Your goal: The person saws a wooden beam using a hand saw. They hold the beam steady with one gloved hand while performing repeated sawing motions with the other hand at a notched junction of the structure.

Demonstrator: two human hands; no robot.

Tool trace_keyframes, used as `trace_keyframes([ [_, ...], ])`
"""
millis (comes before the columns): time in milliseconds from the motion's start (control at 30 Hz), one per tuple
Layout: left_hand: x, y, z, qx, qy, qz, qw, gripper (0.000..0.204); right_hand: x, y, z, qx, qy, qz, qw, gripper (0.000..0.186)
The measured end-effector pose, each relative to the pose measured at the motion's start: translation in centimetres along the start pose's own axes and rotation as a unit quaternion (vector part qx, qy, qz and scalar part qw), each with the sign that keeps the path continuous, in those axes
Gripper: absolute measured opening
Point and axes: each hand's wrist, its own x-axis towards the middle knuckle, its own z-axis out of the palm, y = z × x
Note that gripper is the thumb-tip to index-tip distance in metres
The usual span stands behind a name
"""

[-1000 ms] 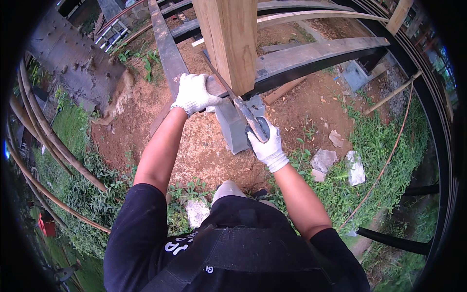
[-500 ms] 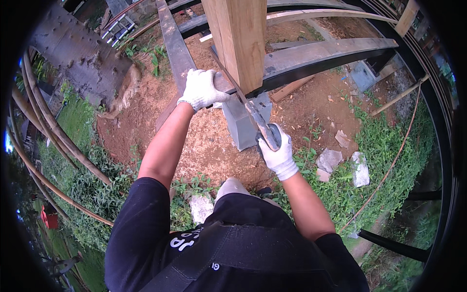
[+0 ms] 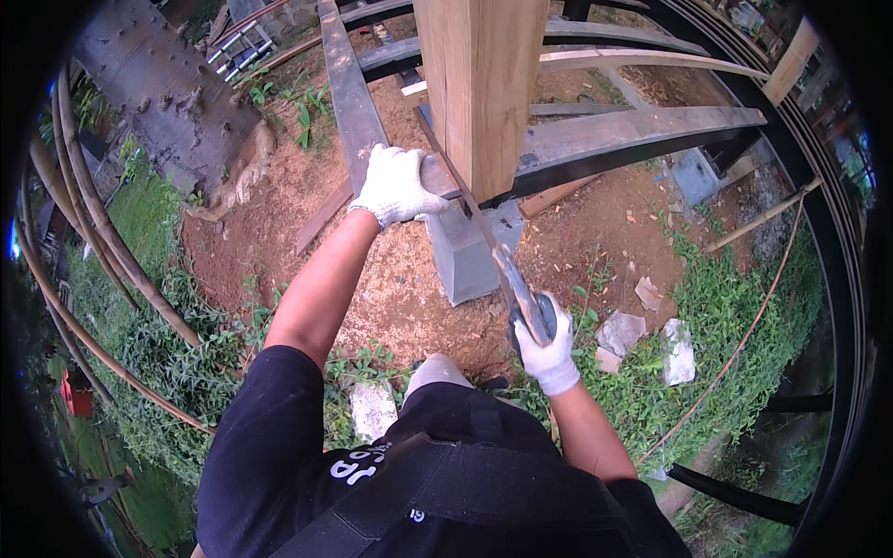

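My right hand (image 3: 547,346), in a white work glove, is closed around the worn handle of a handsaw (image 3: 487,228), seen nearly edge-on. Its narrow blade slants away to the left, along the near left side of a thick upright timber post (image 3: 484,93) and across the end of a dark beam (image 3: 358,102). Over that beam end, just left of the blade, my gloved left hand (image 3: 395,186) is clasped, thumb toward the saw. The undersides of its fingers are hidden. Below the post stands a grey concrete footing (image 3: 470,265).
A curved dark beam (image 3: 642,139) runs right from the post. Sawdust (image 3: 381,298) covers the soil below my hands. Broken stones (image 3: 621,331) lie in greenery at right. A tree trunk (image 3: 167,102) and bent poles (image 3: 112,232) stand at left.
My right hand has drawn the saw back toward me and slightly right. My left hand keeps its hold on the beam end. The whole view has shifted a little.
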Motion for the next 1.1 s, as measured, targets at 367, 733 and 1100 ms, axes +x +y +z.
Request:
trace_keyframes([
  [367,0.0,3.3,-1.5,-0.036,0.011,0.004,0.999,0.097,7.0,1.4,2.7,-0.022,0.039,-0.041,0.998,0.037],
  [733,0.8,3.5,-0.7,-0.018,0.052,0.029,0.998,0.085,2.8,6.2,1.0,-0.036,0.041,-0.080,0.995,0.044],
  [1100,-0.6,1.8,-2.0,-0.008,0.038,-0.006,0.999,0.086,-11.0,3.3,-4.5,-0.080,0.005,-0.009,0.997,0.035],
])
